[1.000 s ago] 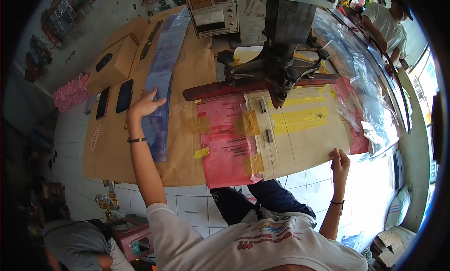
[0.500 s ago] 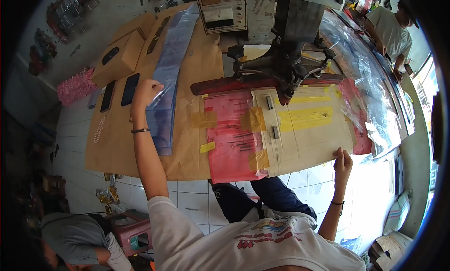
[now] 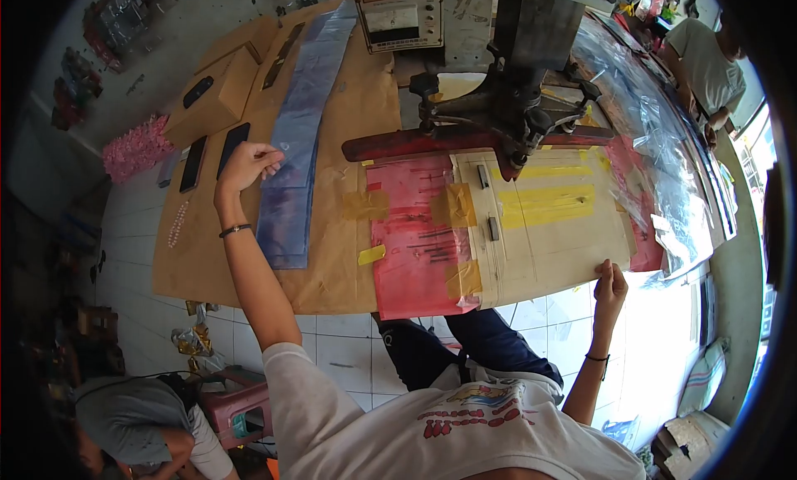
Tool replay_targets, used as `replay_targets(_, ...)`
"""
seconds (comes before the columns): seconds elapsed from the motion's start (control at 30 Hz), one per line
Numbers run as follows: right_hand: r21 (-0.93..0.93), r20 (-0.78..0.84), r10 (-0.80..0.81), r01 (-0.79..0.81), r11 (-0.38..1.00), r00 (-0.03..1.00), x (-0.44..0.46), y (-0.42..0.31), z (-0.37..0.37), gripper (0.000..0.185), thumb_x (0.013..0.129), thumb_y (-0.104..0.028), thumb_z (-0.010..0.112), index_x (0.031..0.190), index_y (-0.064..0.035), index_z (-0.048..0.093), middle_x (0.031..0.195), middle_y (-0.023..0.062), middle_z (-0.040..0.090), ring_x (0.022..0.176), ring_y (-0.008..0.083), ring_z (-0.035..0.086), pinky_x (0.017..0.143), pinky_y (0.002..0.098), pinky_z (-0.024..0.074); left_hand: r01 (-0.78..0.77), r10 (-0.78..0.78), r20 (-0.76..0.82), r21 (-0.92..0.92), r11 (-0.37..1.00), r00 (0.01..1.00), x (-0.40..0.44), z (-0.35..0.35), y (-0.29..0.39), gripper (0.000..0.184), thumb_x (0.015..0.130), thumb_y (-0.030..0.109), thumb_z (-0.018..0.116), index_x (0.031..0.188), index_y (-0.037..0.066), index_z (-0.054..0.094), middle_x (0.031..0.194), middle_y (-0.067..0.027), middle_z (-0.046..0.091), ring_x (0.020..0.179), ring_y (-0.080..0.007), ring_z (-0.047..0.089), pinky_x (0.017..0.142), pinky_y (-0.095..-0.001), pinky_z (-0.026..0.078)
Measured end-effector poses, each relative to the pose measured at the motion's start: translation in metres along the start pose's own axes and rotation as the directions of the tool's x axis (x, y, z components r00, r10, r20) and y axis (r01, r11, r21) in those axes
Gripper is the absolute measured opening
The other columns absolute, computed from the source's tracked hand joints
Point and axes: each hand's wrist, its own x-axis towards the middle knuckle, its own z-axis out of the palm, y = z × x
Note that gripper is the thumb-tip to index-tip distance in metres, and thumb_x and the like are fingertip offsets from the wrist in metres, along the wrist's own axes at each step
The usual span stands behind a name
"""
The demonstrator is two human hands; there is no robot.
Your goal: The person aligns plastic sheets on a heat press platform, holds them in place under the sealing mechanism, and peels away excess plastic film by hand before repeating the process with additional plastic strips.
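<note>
Head view: at the far left, a person in a grey shirt [image 3: 133, 418] sits low beside a red stool [image 3: 237, 409], and above them a crumpled pink heap [image 3: 137, 154] lies next to the table [image 3: 195, 268], which has a brown covering. A string of pale beads [image 3: 177, 224] lies near that side of the table, with a black phone [image 3: 193, 164] just above it and a cardboard box [image 3: 228, 85] behind, a small dark object [image 3: 198, 91] resting on top. The left hand [image 3: 243, 166] is beside a second dark phone [image 3: 233, 144], partly curled, thumb and fingertips close together at the edge of the long blue plastic strips [image 3: 286, 222]; whether it has hold of one cannot be told. The strips lie lengthwise on the table, running away from the person. Further right, a red sheet [image 3: 419, 268] is taped down next to a tan board [image 3: 564, 252] bearing two small dark blocks [image 3: 493, 228] and yellow tape [image 3: 548, 204]. A metal press [image 3: 519, 90] stands over their far side. The right hand [image 3: 610, 282] is closed, its fingertips pinching the board's near edge. Beyond, clear plastic sheets [image 3: 652, 139] are spread out, and another person [image 3: 706, 65] stands behind them in a pale shirt.
</note>
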Motion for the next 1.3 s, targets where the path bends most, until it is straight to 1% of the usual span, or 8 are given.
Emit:
replay_targets(0.13, -0.012, -0.011, -0.025, 0.025, 1.000, 1.000, 0.000, 0.003, 0.000, 0.045, 0.109, -0.038, 0.056, 0.081, -0.0032, 0.065, 0.055, -0.0081, 0.033, 0.050, 0.0009, 0.029, 0.048, 0.0239, 0.0192, 0.106, -0.106, 0.001, 0.060, 0.993, 0.994, -0.003, 0.010, 0.015, 0.024, 0.095, 0.018, 0.075, 0.105, -0.003, 0.075, 0.079, -0.0029, 0.070, 0.066, -0.0084, 0.060, 0.058, -0.0231, 0.047)
replay_targets(0.33, 0.007, -0.034, -0.037, 0.037, 0.999, 0.999, -0.002, 0.005, 0.004, 0.045, 0.109, -0.037, 0.055, 0.082, -0.0028, 0.064, 0.055, -0.0088, 0.032, 0.050, 0.0007, 0.027, 0.048, 0.0240, 0.0182, -0.050, 0.047, 0.087, 0.032, 0.998, 0.995, -0.010, 0.022, 0.038, 0.029, 0.094, 0.010, 0.069, 0.123, 0.012, 0.073, 0.080, 0.0057, 0.058, 0.067, -0.0045, 0.049, 0.058, -0.0218, 0.042)
replay_targets(0.37, 0.016, -0.031, -0.036, 0.036, 0.999, 0.999, -0.002, 0.004, 0.004, 0.044, 0.109, -0.037, 0.055, 0.082, -0.0028, 0.064, 0.054, -0.0090, 0.032, 0.049, 0.0006, 0.027, 0.047, 0.0240, 0.0178, -0.064, 0.060, 0.156, 0.023, 0.998, 0.986, -0.005, 0.022, 0.033, 0.030, 0.094, 0.010, 0.068, 0.124, 0.010, 0.070, 0.081, 0.0075, 0.055, 0.069, -0.0039, 0.048, 0.060, -0.0208, 0.040)
replay_targets(0.47, 0.043, -0.031, -0.033, 0.034, 0.998, 0.999, -0.002, 0.007, 0.004, 0.044, 0.109, -0.036, 0.055, 0.083, -0.0028, 0.065, 0.054, -0.0096, 0.031, 0.049, 0.0001, 0.027, 0.047, 0.0241, 0.0167, -0.036, 0.021, 0.207, 0.071, 0.997, 0.978, 0.003, 0.022, 0.026, 0.032, 0.092, 0.009, 0.071, 0.124, 0.010, 0.070, 0.083, 0.0074, 0.055, 0.070, -0.0035, 0.050, 0.060, -0.0210, 0.041)
replay_targets(0.77, 0.061, -0.039, -0.026, 0.028, 0.998, 0.999, -0.006, 0.003, 0.008, 0.042, 0.110, -0.035, 0.053, 0.083, -0.0040, 0.062, 0.054, -0.0100, 0.031, 0.049, -0.0003, 0.027, 0.046, 0.0230, 0.0182, 0.028, 0.006, 0.322, -0.103, 0.994, 0.947, 0.002, 0.024, 0.022, 0.051, 0.077, 0.001, 0.086, 0.124, 0.002, 0.067, 0.085, 0.0057, 0.058, 0.072, -0.0027, 0.052, 0.063, -0.0198, 0.043)
replay_targets(0.97, 0.136, -0.018, -0.041, 0.044, 0.990, 0.999, -0.008, 0.003, 0.012, 0.040, 0.111, -0.034, 0.051, 0.083, -0.0056, 0.059, 0.055, -0.0107, 0.031, 0.049, -0.0008, 0.027, 0.046, 0.0223, 0.0175, -0.004, -0.008, 0.361, 0.032, 0.999, 0.932, 0.000, 0.019, 0.027, 0.064, 0.069, 0.000, 0.090, 0.128, 0.003, 0.066, 0.090, 0.0044, 0.059, 0.072, -0.0032, 0.050, 0.067, -0.0186, 0.044)
replay_targets(1.07, 0.123, -0.017, -0.039, 0.041, 0.992, 0.999, -0.008, 0.001, 0.012, 0.040, 0.111, -0.034, 0.051, 0.083, -0.0060, 0.059, 0.055, -0.0109, 0.031, 0.049, -0.0009, 0.026, 0.046, 0.0223, 0.0173, -0.017, 0.012, 0.382, 0.009, 1.000, 0.924, -0.001, 0.018, 0.025, 0.067, 0.067, 0.001, 0.091, 0.128, 0.005, 0.066, 0.093, 0.0036, 0.058, 0.073, -0.0036, 0.048, 0.068, -0.0184, 0.043)
replay_targets(1.3, 0.138, -0.015, -0.040, 0.042, 0.990, 0.999, -0.007, 0.006, 0.012, 0.040, 0.111, -0.035, 0.051, 0.084, -0.0064, 0.059, 0.056, -0.0110, 0.031, 0.049, -0.0011, 0.026, 0.046, 0.0222, 0.0172, -0.021, -0.026, 0.352, 0.128, 0.992, 0.936, 0.002, 0.023, 0.032, 0.065, 0.065, 0.003, 0.093, 0.126, 0.009, 0.070, 0.088, 0.0063, 0.055, 0.072, -0.0040, 0.045, 0.069, -0.0203, 0.044)
